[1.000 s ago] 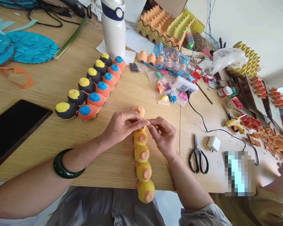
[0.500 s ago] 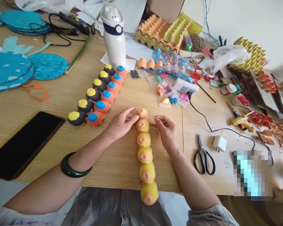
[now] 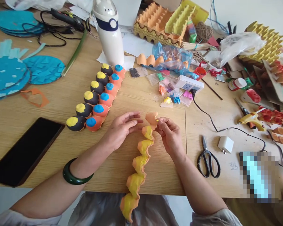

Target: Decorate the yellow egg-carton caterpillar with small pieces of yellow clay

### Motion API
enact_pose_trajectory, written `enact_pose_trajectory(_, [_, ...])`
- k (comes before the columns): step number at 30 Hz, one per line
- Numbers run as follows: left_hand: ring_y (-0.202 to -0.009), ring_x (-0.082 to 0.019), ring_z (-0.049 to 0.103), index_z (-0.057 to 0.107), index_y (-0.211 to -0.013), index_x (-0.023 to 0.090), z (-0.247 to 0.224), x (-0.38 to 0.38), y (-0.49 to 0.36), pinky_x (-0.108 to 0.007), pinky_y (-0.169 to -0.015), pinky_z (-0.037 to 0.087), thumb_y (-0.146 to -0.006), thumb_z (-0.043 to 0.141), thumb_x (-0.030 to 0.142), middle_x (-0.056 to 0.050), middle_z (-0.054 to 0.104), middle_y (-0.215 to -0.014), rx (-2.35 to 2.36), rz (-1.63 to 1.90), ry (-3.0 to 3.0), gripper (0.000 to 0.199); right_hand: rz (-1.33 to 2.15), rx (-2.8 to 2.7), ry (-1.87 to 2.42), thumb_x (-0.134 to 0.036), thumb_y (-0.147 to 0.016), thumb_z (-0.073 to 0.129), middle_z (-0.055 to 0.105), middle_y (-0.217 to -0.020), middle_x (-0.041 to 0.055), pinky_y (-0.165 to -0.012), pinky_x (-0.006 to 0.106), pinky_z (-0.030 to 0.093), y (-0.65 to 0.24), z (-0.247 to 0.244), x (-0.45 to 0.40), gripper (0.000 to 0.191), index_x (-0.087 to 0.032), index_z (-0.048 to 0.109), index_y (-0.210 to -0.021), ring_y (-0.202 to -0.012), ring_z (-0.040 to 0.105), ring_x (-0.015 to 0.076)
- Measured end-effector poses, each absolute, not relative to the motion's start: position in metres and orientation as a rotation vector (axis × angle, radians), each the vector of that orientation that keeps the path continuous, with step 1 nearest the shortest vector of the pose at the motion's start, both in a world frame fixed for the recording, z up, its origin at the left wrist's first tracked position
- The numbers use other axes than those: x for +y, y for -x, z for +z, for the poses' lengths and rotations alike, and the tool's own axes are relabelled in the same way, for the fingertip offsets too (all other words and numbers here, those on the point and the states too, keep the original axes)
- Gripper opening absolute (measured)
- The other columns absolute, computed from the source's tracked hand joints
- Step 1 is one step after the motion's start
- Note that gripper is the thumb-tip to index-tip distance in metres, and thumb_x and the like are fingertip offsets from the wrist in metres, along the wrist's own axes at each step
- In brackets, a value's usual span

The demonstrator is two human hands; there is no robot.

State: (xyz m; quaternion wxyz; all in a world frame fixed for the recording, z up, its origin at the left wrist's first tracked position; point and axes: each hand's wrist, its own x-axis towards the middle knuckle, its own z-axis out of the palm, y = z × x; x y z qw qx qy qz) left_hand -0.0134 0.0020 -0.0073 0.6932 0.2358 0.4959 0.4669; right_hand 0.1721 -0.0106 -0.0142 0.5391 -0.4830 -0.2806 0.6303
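Observation:
An orange egg-carton strip point(image 3: 138, 163), its cups coated in yellow, is turned on its side and reaches from mid-table past the front edge. The far end cup is plain orange. My right hand point(image 3: 169, 135) is at that end, thumb and forefinger pinching a small bit of yellow clay point(image 3: 157, 121); its other fingers seem to touch the carton edge, partly hidden. To the left of the strip, my left hand point(image 3: 122, 128) is open with fingers spread, fingertips close to the cups. Whether they touch is unclear.
Left of my hands lie painted carton strips point(image 3: 100, 108) and a phone point(image 3: 25, 150). Scissors point(image 3: 208, 158), a charger point(image 3: 225, 144) and a glue gun point(image 3: 252, 121) are on the right. Small clay bags point(image 3: 167, 101), a power strip point(image 3: 189, 84) and a white bottle point(image 3: 109, 34) stand farther back.
The carton strip has rolled onto its side, its near end swinging left. My left hand's fingers have come away from the far cup, while my right hand has moved against it.

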Motion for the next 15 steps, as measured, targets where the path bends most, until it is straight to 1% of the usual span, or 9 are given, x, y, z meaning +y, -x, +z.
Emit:
enact_pose_trajectory(2, [-0.098,-0.020,0.074,0.078,-0.106,0.016,-0.0091,0.0011,0.0133,-0.035,-0.091,0.060,-0.074,0.081,0.009,-0.007,0.076,-0.114,1.110,1.034,-0.544,0.033,1.537,-0.608,1.123,-0.038,-0.068,0.092,0.054,-0.062,-0.0063,-0.069,0.023,0.055,-0.1712,-0.0120,-0.0103,0.025,-0.020,0.077,-0.078,-0.059,0.046,0.0073])
enact_pose_trajectory(3, [-0.101,-0.021,0.073,0.079,-0.108,0.017,-0.0103,0.0006,0.0135,-0.036,-0.094,0.058,-0.074,0.084,0.013,-0.007,0.077,-0.116,1.086,1.009,-0.564,0.035,1.553,-0.576,1.107,-0.038,-0.068,0.091,0.054,-0.062,-0.0062,-0.066,0.022,0.054,-0.1705,-0.0110,-0.0105,0.025,-0.020,0.077,-0.078,-0.059,0.046,0.0072])
enact_pose_trajectory(5, [-0.115,-0.024,0.070,0.081,-0.113,0.020,-0.0122,0.0000,0.0140,-0.036,-0.105,0.052,-0.077,0.087,0.023,-0.007,0.078,-0.121,0.997,0.944,-0.631,0.036,1.578,-0.514,1.076,-0.036,-0.068,0.090,0.053,-0.063,-0.0062,-0.063,0.021,0.052,-0.1686,-0.0093,-0.0113,0.023,-0.020,0.076,-0.078,-0.059,0.046,0.0070])
enact_pose_trajectory(7, [-0.130,-0.026,0.062,0.081,-0.118,0.022,-0.0123,0.0000,0.0142,-0.036,-0.113,0.045,-0.082,0.085,0.033,-0.007,0.077,-0.128,0.904,0.887,-0.698,0.037,1.606,-0.454,1.044,-0.035,-0.069,0.088,0.052,-0.064,-0.0064,-0.060,0.019,0.050,-0.1663,-0.0077,-0.0123,0.022,-0.020,0.074,-0.077,-0.057,0.044,0.0066])
enact_pose_trajectory(9, [-0.135,-0.027,0.058,0.080,-0.121,0.024,-0.0107,0.0003,0.0139,-0.034,-0.113,0.043,-0.083,0.084,0.035,-0.006,0.076,-0.132,0.859,0.866,-0.707,0.040,1.651,-0.399,1.011,-0.033,-0.069,0.088,0.050,-0.063,-0.0069,-0.056,0.018,0.048,-0.1643,-0.0064,-0.0127,0.022,-0.020,0.071,-0.075,-0.055,0.041,0.0061])
enact_pose_trajectory(10, [-0.133,-0.026,0.059,0.079,-0.124,0.024,-0.0098,0.0005,0.0136,-0.033,-0.111,0.045,-0.083,0.084,0.035,-0.006,0.076,-0.132,0.840,0.858,-0.688,0.042,1.676,-0.377,0.993,-0.033,-0.069,0.088,0.048,-0.062,-0.0072,-0.054,0.017,0.047,-0.1636,-0.0059,-0.0127,0.023,-0.020,0.070,-0.073,-0.054,0.040,0.0058])
enact_pose_trajectory(12, [-0.122,-0.025,0.065,0.077,-0.127,0.025,-0.0083,0.0009,0.0135,-0.033,-0.103,0.051,-0.083,0.084,0.037,-0.006,0.078,-0.125,0.785,0.808,-0.622,0.045,1.717,-0.363,0.959,-0.032,-0.069,0.088,0.044,-0.062,-0.0080,-0.055,0.017,0.049,-0.1630,-0.0051,-0.0124,0.025,-0.019,0.068,-0.072,-0.053,0.038,0.0055])
enact_pose_trajectory(15, [-0.095,-0.020,0.070,0.080,-0.118,0.023,-0.0075,0.0017,0.0152,-0.030,-0.084,0.056,-0.083,0.084,0.041,-0.006,0.080,-0.106,0.733,0.692,-0.532,0.039,1.709,-0.433,0.971,-0.035,-0.073,0.087,0.040,-0.062,-0.0089,-0.067,0.024,0.061,-0.1648,-0.0052,-0.0116,0.024,-0.019,0.070,-0.077,-0.053,0.038,0.0063])
